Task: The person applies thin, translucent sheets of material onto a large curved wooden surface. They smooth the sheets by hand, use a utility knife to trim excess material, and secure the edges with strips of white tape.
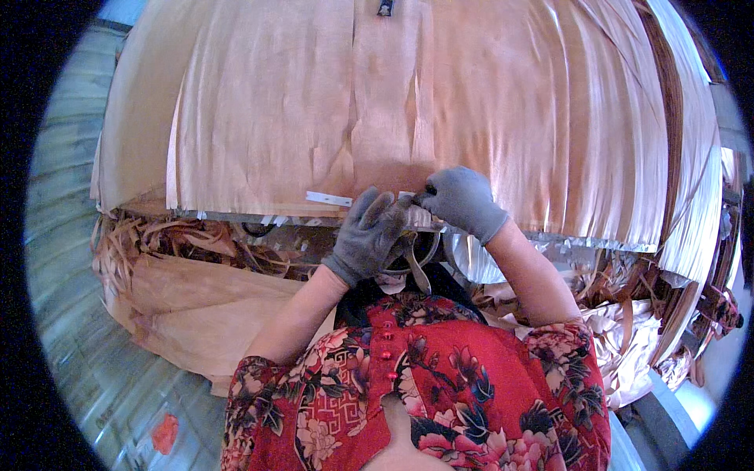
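Both my hands wear grey knitted gloves and meet at the near edge of a broad layer of thin, pinkish-tan wood veneer [267,118]. My left hand [365,239] is at that edge with its fingers raised and parted. Its fingertips come close to those of my right hand [465,202], which is closed in a pinch. Whatever lies between the right fingertips is hidden. A short white piece of tape [406,195] shows between the two hands. Left of them, a longer white tape strip [328,198] with small dark marks lies on the veneer. A gap runs lengthwise between sheets ahead of my hands.
Below the edge, a ring [424,250] with a pale hanging strip is near my waist. Torn veneer scraps [188,239] hang at left; more crumpled scraps [624,337] lie at right. A small dark object [385,8] rests at the far edge. Pale flooring [71,235] spans the left.
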Demonstrator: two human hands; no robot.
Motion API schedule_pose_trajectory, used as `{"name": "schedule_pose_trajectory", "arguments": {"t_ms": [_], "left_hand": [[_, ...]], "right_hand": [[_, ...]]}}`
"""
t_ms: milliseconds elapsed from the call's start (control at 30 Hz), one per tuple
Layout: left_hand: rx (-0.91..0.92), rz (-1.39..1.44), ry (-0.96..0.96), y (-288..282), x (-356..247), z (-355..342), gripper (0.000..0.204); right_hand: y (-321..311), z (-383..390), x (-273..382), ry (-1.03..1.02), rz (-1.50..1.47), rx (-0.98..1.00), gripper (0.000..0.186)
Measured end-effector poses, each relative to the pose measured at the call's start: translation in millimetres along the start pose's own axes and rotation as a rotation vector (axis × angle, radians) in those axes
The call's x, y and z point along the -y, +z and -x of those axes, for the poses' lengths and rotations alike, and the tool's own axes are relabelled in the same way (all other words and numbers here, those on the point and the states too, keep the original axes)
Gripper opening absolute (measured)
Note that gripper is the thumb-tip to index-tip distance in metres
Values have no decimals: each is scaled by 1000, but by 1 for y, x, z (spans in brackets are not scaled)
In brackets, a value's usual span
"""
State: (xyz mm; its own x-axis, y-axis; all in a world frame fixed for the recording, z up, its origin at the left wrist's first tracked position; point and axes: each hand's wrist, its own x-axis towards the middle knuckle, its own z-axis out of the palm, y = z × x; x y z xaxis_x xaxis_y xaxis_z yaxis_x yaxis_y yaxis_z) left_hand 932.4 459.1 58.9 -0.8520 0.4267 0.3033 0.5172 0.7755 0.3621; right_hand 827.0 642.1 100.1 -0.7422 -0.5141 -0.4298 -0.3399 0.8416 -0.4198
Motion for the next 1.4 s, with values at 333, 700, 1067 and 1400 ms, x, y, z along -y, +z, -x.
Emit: {"name": "schedule_pose_trajectory", "arguments": {"t_ms": [333, 700, 1067, 1400], "left_hand": [[110, 47, -87, -7, -1, -14, 56], [156, -36, -112, -16, -2, -24, 49], [82, -53, -72, -65, -18, 14, 78], [182, 98, -10, -101, -1, 127, 42]], "right_hand": [[-15, 15, -27, 105, 66, -6, 38], [9, 39, -37, 87, -4, -126, 33], [147, 182, -37, 590, -473, -458, 24], [214, 184, -69, 815, -458, -1099, 40]]}}
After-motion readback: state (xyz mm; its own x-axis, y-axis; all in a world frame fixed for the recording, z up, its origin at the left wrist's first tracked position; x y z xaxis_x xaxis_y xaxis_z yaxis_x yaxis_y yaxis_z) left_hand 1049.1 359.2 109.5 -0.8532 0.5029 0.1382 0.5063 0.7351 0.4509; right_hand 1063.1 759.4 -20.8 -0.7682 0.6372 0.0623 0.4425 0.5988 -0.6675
